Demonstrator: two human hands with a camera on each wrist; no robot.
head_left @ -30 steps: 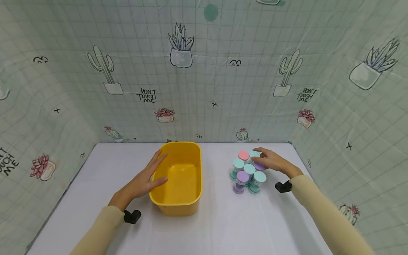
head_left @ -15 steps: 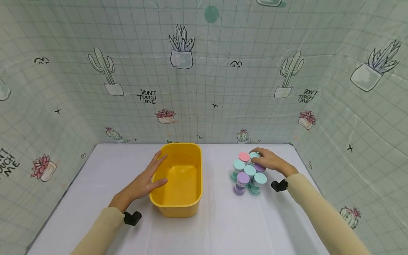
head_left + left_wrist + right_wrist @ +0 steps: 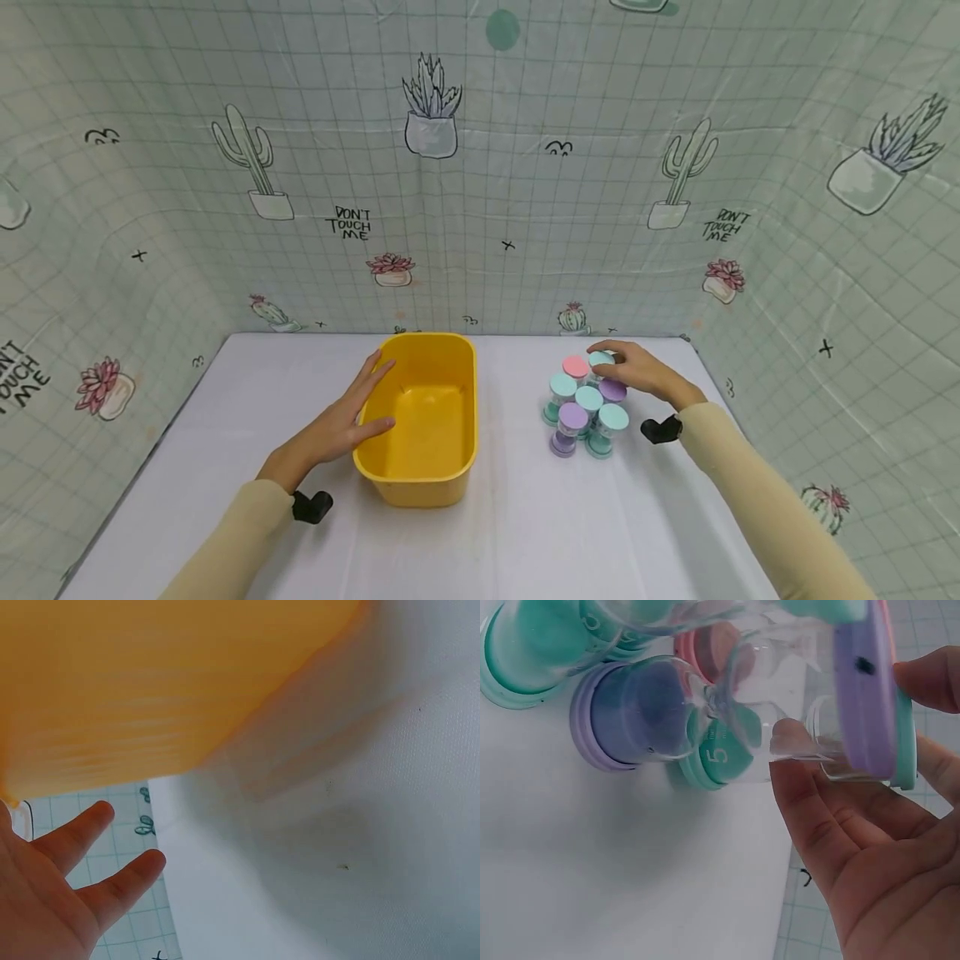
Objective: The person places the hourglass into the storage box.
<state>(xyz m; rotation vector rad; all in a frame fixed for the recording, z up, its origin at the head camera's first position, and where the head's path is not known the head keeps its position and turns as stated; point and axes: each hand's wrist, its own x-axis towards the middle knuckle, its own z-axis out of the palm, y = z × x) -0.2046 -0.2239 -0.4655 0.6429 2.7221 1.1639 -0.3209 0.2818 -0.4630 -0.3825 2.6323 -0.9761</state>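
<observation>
My left hand [image 3: 339, 423], fingers spread and straight, rests on the left rim of a yellow plastic bin [image 3: 422, 495]. In the left wrist view, fingers [image 3: 124, 889] extend beside the bin's outer wall. On the right, my right hand [image 3: 643, 372] pinches a teal-capped sand timer [image 3: 601, 359] at the back of a cluster. Its thumb and fingers straddle the teal cap [image 3: 905, 742] in the right wrist view. A purple-capped sand timer [image 3: 864, 690] stands in front of it and partly hides the grip. A pink-capped sand timer [image 3: 575, 366] is just left.
Several more upright sand timers with teal caps [image 3: 588, 398] and a purple cap [image 3: 573, 417] stand close together. The white table [image 3: 517, 517] meets a grid-patterned cloth [image 3: 480, 192] at the back and sides. The bin's inside floor [image 3: 429, 433] is bare.
My right hand has shifted slightly left and closed in around the teal cap, showing more of the purple cap below. The left hand and the bin stay put.
</observation>
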